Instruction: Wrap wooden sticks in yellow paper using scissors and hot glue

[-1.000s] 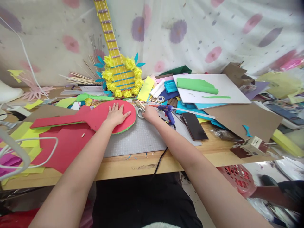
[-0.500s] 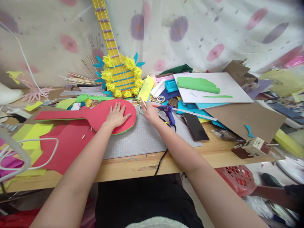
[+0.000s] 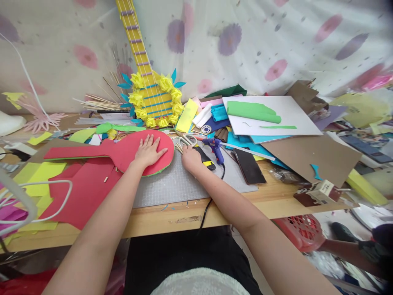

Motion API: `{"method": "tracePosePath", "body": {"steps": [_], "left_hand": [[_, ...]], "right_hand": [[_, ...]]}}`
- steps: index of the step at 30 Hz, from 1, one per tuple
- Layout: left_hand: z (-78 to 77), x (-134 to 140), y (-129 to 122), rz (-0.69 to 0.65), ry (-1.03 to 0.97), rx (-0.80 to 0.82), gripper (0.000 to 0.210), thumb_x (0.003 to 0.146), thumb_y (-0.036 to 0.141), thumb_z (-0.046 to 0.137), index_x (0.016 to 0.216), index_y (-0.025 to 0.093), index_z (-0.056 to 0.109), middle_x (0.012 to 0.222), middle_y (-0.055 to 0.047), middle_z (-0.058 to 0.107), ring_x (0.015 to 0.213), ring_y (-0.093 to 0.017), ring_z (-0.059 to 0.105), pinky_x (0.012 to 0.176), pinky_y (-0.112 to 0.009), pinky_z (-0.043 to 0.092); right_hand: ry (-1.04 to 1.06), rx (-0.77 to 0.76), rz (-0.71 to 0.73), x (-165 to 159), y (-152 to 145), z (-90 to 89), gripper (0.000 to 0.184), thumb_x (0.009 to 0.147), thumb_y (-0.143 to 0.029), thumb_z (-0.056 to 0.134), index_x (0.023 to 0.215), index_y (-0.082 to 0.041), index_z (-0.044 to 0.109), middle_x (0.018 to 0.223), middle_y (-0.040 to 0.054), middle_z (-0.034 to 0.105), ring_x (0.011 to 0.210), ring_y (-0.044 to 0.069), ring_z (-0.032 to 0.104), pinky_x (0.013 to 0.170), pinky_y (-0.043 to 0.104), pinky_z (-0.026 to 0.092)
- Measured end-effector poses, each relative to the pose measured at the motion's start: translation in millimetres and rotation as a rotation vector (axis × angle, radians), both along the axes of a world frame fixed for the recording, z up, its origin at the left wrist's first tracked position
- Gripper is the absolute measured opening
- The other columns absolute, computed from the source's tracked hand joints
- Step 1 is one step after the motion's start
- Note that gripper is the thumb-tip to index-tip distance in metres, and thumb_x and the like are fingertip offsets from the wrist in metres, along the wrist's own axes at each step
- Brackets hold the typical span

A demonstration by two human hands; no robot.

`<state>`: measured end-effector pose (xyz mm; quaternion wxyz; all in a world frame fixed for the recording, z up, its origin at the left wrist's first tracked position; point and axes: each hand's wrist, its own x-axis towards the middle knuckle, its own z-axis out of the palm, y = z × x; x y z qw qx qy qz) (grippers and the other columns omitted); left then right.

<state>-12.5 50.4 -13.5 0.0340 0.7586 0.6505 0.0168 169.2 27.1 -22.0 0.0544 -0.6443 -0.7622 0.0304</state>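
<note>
My left hand (image 3: 148, 151) lies flat with fingers spread on a red guitar-shaped cutout (image 3: 124, 155) with a green lower edge. Its long neck points left. Closed fingers of my right hand (image 3: 191, 159) hold short pale wooden sticks (image 3: 179, 148), partly hidden by the hand. Just beyond that hand lie white-handled scissors (image 3: 187, 141). To its right are a yellow-and-black cutter (image 3: 210, 165) and a purple glue gun (image 3: 216, 148) with a long white glue stick in it. Under the cutout and right hand spreads a grey cutting mat (image 3: 166, 190).
A yellow paper guitar (image 3: 158, 102) with flowers leans at the back. Red sheets (image 3: 82, 192) lie at left. A phone (image 3: 249, 165), white board (image 3: 294, 112) and brown cardboard (image 3: 319, 151) are at right. A co-worker's arm (image 3: 340, 250) shows near a red basket (image 3: 302, 233).
My right hand has drawn back toward me from beside the scissors, uncovering them and the cutter. My left hand stays on the red cutout. The view has shifted slightly.
</note>
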Motion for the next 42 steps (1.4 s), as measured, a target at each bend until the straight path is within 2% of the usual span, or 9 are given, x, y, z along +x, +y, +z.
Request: {"method": "tracePosePath", "body": {"steps": [4, 7, 14, 20, 27, 31, 35, 38, 42], "left_hand": [[0.7, 0, 5, 0.014, 0.019, -0.019, 0.079, 0.081, 0.065, 0.019, 0.141, 0.013, 0.023, 0.149, -0.013, 0.013, 0.138, -0.025, 0.008, 0.110, -0.044, 0.009], [0.0, 0, 6, 0.025, 0.019, -0.007, 0.080, 0.080, 0.065, 0.019, 0.141, 0.014, 0.024, 0.149, -0.013, 0.014, 0.137, -0.026, 0.008, 0.110, -0.045, 0.009], [-4.1, 3, -3, 0.007, 0.029, 0.105, 0.076, 0.083, 0.061, 0.021, 0.141, 0.012, 0.025, 0.148, -0.016, 0.017, 0.137, -0.027, 0.008, 0.109, -0.046, 0.006], [-6.2, 4, -6, 0.002, 0.027, 0.148, 0.075, 0.083, 0.060, 0.021, 0.140, 0.012, 0.026, 0.148, -0.016, 0.017, 0.137, -0.027, 0.009, 0.109, -0.045, 0.006], [-5.0, 4, 0, 0.045, 0.029, 0.051, 0.074, 0.083, 0.059, 0.023, 0.141, 0.014, 0.023, 0.148, -0.014, 0.017, 0.137, -0.028, 0.009, 0.109, -0.047, 0.006], [-4.1, 4, 0, 0.054, 0.029, 0.047, 0.074, 0.083, 0.059, 0.021, 0.141, 0.014, 0.023, 0.148, -0.015, 0.016, 0.137, -0.026, 0.008, 0.109, -0.046, 0.006], [-5.1, 4, 0, 0.052, 0.027, 0.049, 0.076, 0.082, 0.062, 0.019, 0.141, 0.014, 0.023, 0.148, -0.015, 0.016, 0.138, -0.026, 0.007, 0.109, -0.046, 0.006], [-4.9, 4, 0, 0.052, 0.027, 0.040, 0.075, 0.083, 0.061, 0.019, 0.141, 0.014, 0.023, 0.148, -0.015, 0.016, 0.137, -0.026, 0.008, 0.109, -0.046, 0.006], [-3.6, 4, 0, 0.052, 0.026, 0.025, 0.073, 0.083, 0.059, 0.019, 0.141, 0.015, 0.023, 0.148, -0.014, 0.017, 0.137, -0.027, 0.009, 0.109, -0.046, 0.007]], "right_hand": [[-0.003, 0.021, 0.041, 6, 2, 0.0, 0.032, 0.083, -0.032, 0.049, 0.108, -0.011, 0.050, 0.106, 0.0158, 0.059, 0.097, 0.024, 0.057, 0.076, 0.032, 0.046], [0.018, 0.048, 0.052, 10, 2, -3.6, 0.035, 0.082, -0.039, 0.052, 0.105, -0.012, 0.052, 0.105, 0.0140, 0.059, 0.097, 0.023, 0.056, 0.078, 0.032, 0.045], [0.113, 0.119, 0.062, 16, 1, -4.5, 0.026, 0.084, -0.034, 0.048, 0.100, -0.014, 0.056, 0.102, 0.0125, 0.060, 0.098, 0.023, 0.054, 0.080, 0.031, 0.042], [0.322, 0.147, 0.107, 20, 6, -3.1, 0.023, 0.089, -0.028, 0.039, 0.087, -0.016, 0.059, 0.095, 0.0082, 0.061, 0.093, 0.018, 0.054, 0.080, 0.027, 0.039], [0.467, 0.068, 0.034, 20, 30, 7.2, 0.024, 0.085, -0.033, 0.045, 0.076, -0.016, 0.059, 0.082, 0.0054, 0.063, 0.078, 0.016, 0.056, 0.069, 0.026, 0.039], [0.486, 0.068, 0.033, 13, 62, 9.9, 0.025, 0.086, -0.032, 0.043, 0.084, -0.016, 0.061, 0.085, 0.0056, 0.064, 0.080, 0.016, 0.057, 0.072, 0.026, 0.040], [0.314, 0.117, 0.041, 0, 98, 8.0, 0.029, 0.083, -0.024, 0.046, 0.107, -0.012, 0.057, 0.109, 0.0137, 0.058, 0.100, 0.021, 0.053, 0.086, 0.030, 0.037], [0.173, 0.090, 0.042, -8, 116, 8.2, 0.037, 0.083, -0.024, 0.045, 0.114, -0.007, 0.052, 0.111, 0.0189, 0.055, 0.105, 0.026, 0.050, 0.090, 0.034, 0.035], [0.088, 0.040, 0.080, -12, 128, 10.4, 0.043, 0.084, -0.031, 0.043, 0.121, -0.008, 0.045, 0.112, 0.0200, 0.054, 0.110, 0.030, 0.045, 0.091, 0.041, 0.033]]}}
